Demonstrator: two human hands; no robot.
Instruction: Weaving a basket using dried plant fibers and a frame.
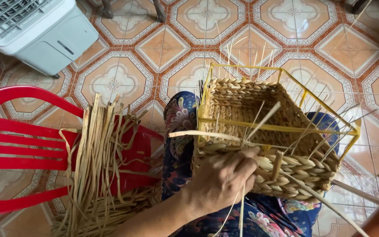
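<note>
My left hand (pixel 222 180) presses against the near wall of a half-woven basket (pixel 259 145) that rests on my lap, over my flowered blue trousers (pixel 178 131). The fingers curl over the thick braided rows at the basket's upper edge, and a few thin pale strands (pixel 242 210) run down past the knuckles; whether the grip is clenched on one of them or only resting on the braid, I cannot tell. My right hand is out of the picture.

The basket is woven around a yellow wire frame (pixel 281 128), whose rails stand above the finished rows. Loose upright reeds stick out past the frame on the far and right sides, and one flat strip (pixel 202 134) lies across the near rim, pointing to the left.

To my left, a red plastic chair (pixel 18 149) carries a bundle of dried flat reeds (pixel 95 162), draped over its seat and hanging toward the tiled floor (pixel 123 74), which has an orange and white pattern. A white box-shaped fan or cooler (pixel 36 30) stands at the far left corner.
</note>
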